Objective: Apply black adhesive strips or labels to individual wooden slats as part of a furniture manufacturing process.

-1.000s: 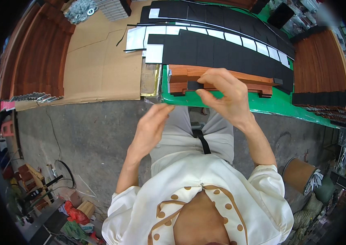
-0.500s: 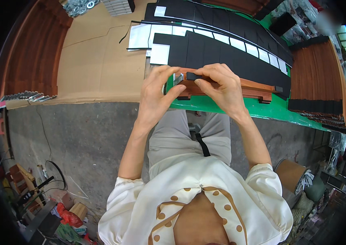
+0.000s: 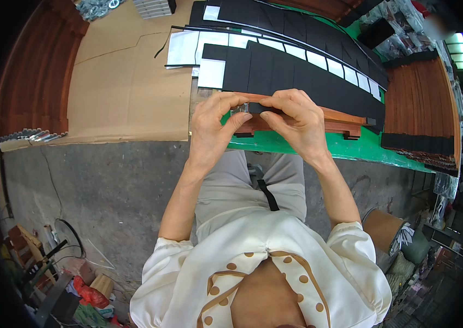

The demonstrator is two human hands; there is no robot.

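Both of my hands meet over the green edge of the table. My left hand (image 3: 213, 121) pinches a small silver metal piece (image 3: 241, 107) between thumb and fingers. Close beside it, my right hand (image 3: 298, 124) grips a black-ended piece (image 3: 259, 107), its fingers covering most of it. The metal piece sits against or very near the black end; the exact contact is hidden by fingertips. Under and behind my hands lie reddish-brown wooden strips (image 3: 341, 116), one with a black tip at its right end.
Black panels (image 3: 291, 71) and white sheets (image 3: 183, 48) spread across the table behind. Brown cardboard (image 3: 130, 87) covers its left part. Stacked brown strips stand at the left (image 3: 37, 71) and right (image 3: 420, 104). Bagged metal parts (image 3: 96, 8) lie at the far left.
The silver metal piece has turned from tilted to more level and come closer to the black end. My hands have drawn slightly together, and the whole view has shifted a little.
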